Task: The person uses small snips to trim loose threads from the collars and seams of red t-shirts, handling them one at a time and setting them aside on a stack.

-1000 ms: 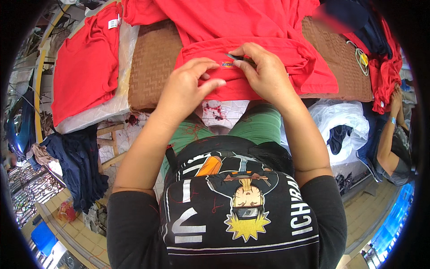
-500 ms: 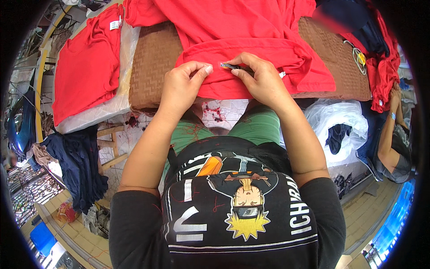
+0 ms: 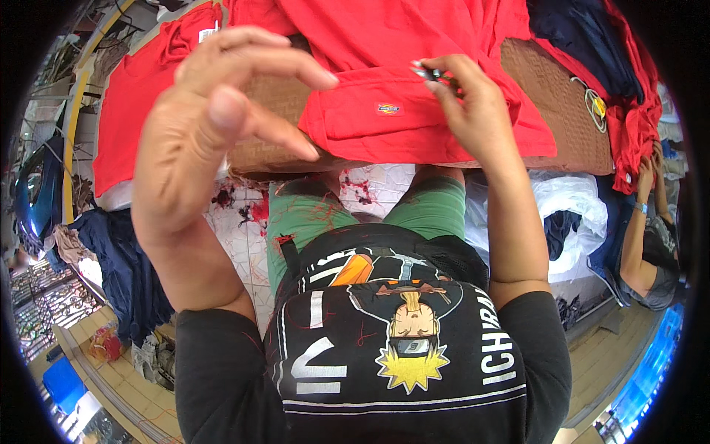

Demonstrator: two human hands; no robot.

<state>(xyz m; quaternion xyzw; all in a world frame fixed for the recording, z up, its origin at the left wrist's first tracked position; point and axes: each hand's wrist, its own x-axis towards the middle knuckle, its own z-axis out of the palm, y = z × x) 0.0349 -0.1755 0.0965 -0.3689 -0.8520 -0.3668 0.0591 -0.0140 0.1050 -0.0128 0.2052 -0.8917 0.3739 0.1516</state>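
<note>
A red T-shirt [image 3: 414, 33] lies spread in front of me, its near hem folded up. On the fold shows a small woven label [image 3: 388, 109] in yellow, blue and red. My right hand [image 3: 470, 92] is above the shirt, right of the label, with thumb and fingers closed on small dark thread snips [image 3: 436, 75] whose metal tips point left. Raised close to the camera, my left hand [image 3: 214, 111] has its fingers spread and holds nothing. It is over the left part of the work surface, clear of the red shirt's label.
Brown patterned cloth [image 3: 566, 118] covers the work surface. To the left lies another red shirt [image 3: 122, 126]; more red cloth [image 3: 629, 140] and dark blue cloth [image 3: 580, 33] are at the right. Below are a white plastic bag [image 3: 584, 203] and navy cloth [image 3: 118, 259]. A co-worker's arm [image 3: 636, 244] shows far right.
My left hand has left the shirt, rising up and to the left with fingers opening. My right hand has moved up and right with the snips, and the label now shows uncovered.
</note>
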